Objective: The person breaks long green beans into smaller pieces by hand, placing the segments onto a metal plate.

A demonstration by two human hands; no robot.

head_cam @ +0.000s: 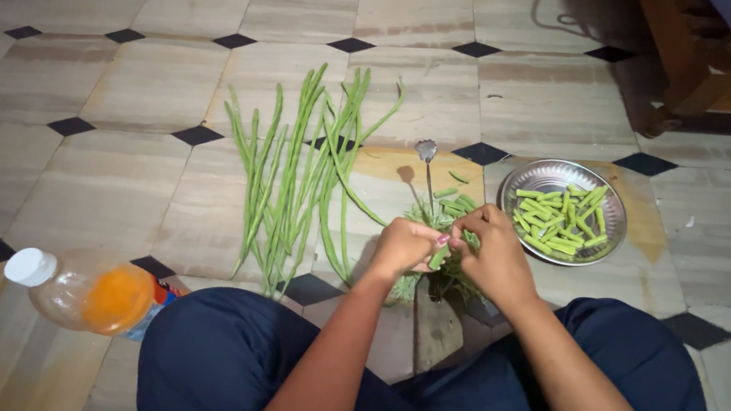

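We sit cross-legged on a tiled floor (107,192) of pale stone-look squares with small black diamond insets at the corners. Both our hands meet over a upright cutting blade (426,171), a thin metal stem with a rounded spoon-like top rising from a wooden base between our knees. The left hand (404,247) and the right hand (494,254) pinch one short green bean piece (440,257) between them; the fingers (465,227) of both hands are curled narrow and closed on it. The piece is a slim, smooth cylinder, its long axis running roughly from our knees toward the far edge of the floor, tilted a little to the right.

Just left of the hands lies a loose bundle of long beans (296,169), thin, flexible, matte green pods, too overlapped for us to count exactly, though more than ten. They run lengthwise away from us, fanning slightly, with one pod bending across toward the blade.

Around the blade's base sits a small heap of trimmings (449,202). To the right, one round shiny steel plate (517,182) holds many short cut pieces (563,221) lying in mixed directions. Near the left knee lies one clear plastic bottle (85,292) on its side, white cap pointing left, orange liquid inside. A wooden furniture leg (687,82) stands at the far right.
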